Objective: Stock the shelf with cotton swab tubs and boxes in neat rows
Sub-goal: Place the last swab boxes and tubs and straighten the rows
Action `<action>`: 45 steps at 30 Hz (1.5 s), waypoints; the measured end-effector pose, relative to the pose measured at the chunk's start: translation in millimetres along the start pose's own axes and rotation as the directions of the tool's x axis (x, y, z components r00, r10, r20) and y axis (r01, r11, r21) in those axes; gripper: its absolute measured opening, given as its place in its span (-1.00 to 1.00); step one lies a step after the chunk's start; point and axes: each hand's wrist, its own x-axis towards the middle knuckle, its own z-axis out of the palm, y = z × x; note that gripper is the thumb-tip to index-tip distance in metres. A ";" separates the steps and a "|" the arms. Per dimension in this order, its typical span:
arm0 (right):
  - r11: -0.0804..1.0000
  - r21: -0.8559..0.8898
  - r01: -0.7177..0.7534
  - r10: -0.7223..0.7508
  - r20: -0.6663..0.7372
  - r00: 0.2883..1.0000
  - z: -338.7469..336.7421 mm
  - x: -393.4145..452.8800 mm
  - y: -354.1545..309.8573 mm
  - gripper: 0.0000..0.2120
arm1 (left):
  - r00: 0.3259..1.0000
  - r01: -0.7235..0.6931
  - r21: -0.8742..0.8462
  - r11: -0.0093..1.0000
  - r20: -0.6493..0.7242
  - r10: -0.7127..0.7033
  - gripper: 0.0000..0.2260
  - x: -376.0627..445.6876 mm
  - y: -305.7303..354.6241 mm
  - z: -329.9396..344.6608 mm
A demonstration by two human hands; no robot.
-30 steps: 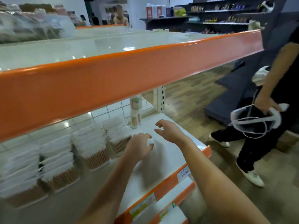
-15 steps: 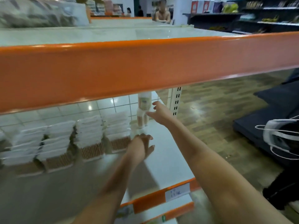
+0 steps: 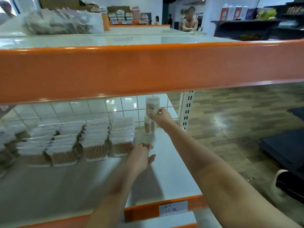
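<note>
A tall round cotton swab tub [image 3: 151,116] stands at the back right of the white shelf [image 3: 174,168], a second tub stacked on it. My right hand [image 3: 162,117] grips this stack at mid height. Rows of clear rectangular cotton swab boxes [image 3: 93,140] stacked several high fill the back left of the shelf. My left hand [image 3: 139,157] hovers by the front corner of the rightmost box stack [image 3: 122,137], fingers loosely curled and holding nothing; whether it touches the stack I cannot tell.
A thick orange shelf edge [image 3: 148,68] of the upper shelf crosses the view above my hands. A perforated white upright [image 3: 186,111] stands just right of the tubs. A price tag [image 3: 172,209] sits on the lower orange lip. A person's dark shoe [image 3: 287,183] is on the floor at right.
My right hand reached back to the tall tubs and closed on them. My left hand slid forward toward the rightmost box stack. The bystander at right has moved mostly out of view.
</note>
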 end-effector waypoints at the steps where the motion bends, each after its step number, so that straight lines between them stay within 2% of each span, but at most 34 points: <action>1: 1.000 0.012 0.002 -0.002 0.010 1.000 -0.2 0.8 1.9 -0.49 | 1.000 0.007 0.009 1.000 -0.015 -0.007 -0.63 -0.1 0.9 0.6; 12: 0.986 0.160 0.044 -0.049 0.023 0.999 -14.3 -9.2 17.0 -0.54 | 0.995 0.083 -0.064 0.994 -0.042 -0.086 -0.62 -3.6 9.9 4.3; 20: 0.943 0.304 0.137 -0.146 0.007 0.989 -25.3 -41.8 35.9 -0.60 | 0.988 0.127 -0.122 0.984 -0.076 -0.136 -0.62 -12.4 5.2 3.4; 27: 0.945 0.293 0.148 -0.168 0.041 0.985 -21.5 -81.1 58.7 -0.60 | 0.977 0.138 -0.210 0.968 -0.129 -0.167 -0.62 -37.3 4.4 1.9; 31: 0.961 0.249 0.122 -0.149 0.092 0.984 -10.0 -99.5 67.6 -0.60 | 0.972 0.163 -0.212 0.963 -0.135 -0.194 -0.62 -54.5 -0.3 2.1; 38: 0.966 0.202 0.160 -0.192 0.150 0.970 11.6 -127.0 66.2 -0.64 | 0.953 0.180 -0.220 0.959 -0.203 -0.226 -0.64 -80.0 -18.6 -7.4; 41: 0.961 0.214 0.173 -0.212 0.177 0.961 20.7 -137.1 61.4 -0.63 | 0.937 0.219 -0.264 0.940 -0.211 -0.277 -0.66 -86.7 -27.9 -10.6; 45: 0.953 0.211 0.219 -0.261 0.199 0.945 34.3 -150.4 50.8 -0.62 | 0.909 0.320 -0.351 0.880 -0.149 -0.390 -0.66 -97.6 -43.4 -18.5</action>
